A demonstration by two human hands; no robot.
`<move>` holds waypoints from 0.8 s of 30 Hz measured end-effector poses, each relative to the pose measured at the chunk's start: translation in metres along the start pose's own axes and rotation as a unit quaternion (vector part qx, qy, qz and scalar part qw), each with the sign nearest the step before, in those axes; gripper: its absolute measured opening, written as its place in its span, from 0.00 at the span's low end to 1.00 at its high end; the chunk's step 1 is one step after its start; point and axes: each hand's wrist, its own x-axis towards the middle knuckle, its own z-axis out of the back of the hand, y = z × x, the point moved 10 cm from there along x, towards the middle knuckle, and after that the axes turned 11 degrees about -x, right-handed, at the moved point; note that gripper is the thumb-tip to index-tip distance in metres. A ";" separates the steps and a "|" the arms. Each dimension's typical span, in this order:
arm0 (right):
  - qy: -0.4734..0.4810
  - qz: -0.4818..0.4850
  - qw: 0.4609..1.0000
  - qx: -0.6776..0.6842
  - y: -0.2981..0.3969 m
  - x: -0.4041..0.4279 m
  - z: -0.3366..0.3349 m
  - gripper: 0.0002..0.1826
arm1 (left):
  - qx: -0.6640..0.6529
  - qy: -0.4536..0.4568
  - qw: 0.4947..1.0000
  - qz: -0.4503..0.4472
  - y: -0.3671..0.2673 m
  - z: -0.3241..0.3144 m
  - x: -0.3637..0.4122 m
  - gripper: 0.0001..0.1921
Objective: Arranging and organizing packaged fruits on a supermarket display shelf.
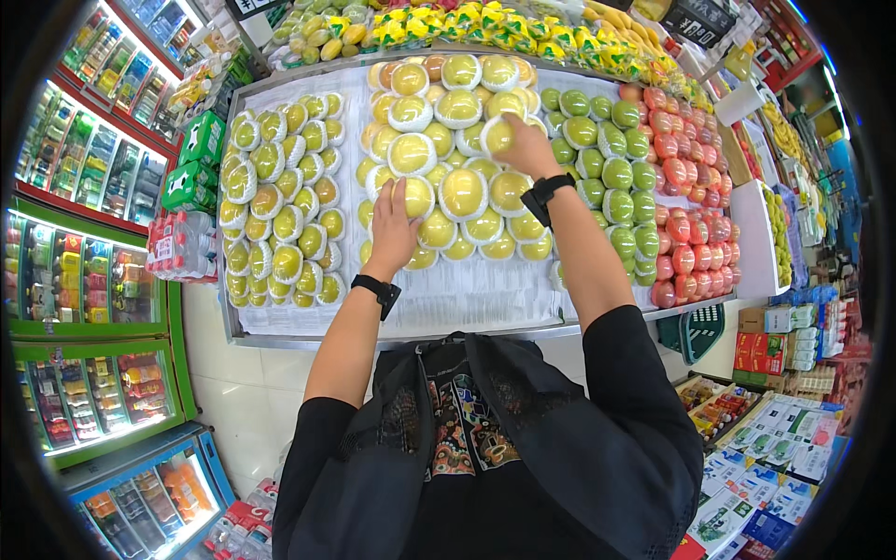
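Round yellow fruit, apples or pears, are stacked in the middle of the display table, each in a white foam net under clear film. My left hand (393,227) cups a front yellow fruit (420,198), fingers along its left side and thumb below. Farther back on the right, my right hand (528,148) grips another yellow fruit (498,137) by its right side. Its underside is hidden, so I cannot tell whether it rests on the pile. A large yellow fruit (463,194) sits between and in front of my hands. Black bands circle both wrists.
Yellow-green fruit (267,162) in foam nets lie left; green fruit (617,206) and red fruit (682,227) lie right. White paper (476,297) covers the table (413,343), its metal rim near my body. Wrapped yellow packs (483,24) line the back. Drink coolers (91,273) stand left.
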 end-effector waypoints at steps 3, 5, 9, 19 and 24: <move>0.053 0.016 0.998 0.002 0.002 -0.010 -0.025 0.49 | 0.002 -0.003 1.000 0.007 0.003 0.005 0.000 0.45; 0.029 0.009 0.999 -0.014 0.001 -0.009 -0.015 0.48 | 0.001 0.000 1.000 0.008 0.000 0.004 0.002 0.45; -0.002 -0.027 0.998 -0.055 0.002 -0.013 0.013 0.45 | -0.001 0.000 1.000 0.015 -0.005 -0.004 0.005 0.45; 0.069 -0.019 0.997 -0.040 -0.026 -0.005 -0.017 0.43 | 0.001 -0.001 1.000 -0.010 -0.012 -0.009 0.012 0.46; -0.080 -0.019 0.996 0.047 -0.029 -0.036 0.020 0.44 | -0.019 0.018 1.000 -0.017 -0.010 -0.005 0.014 0.44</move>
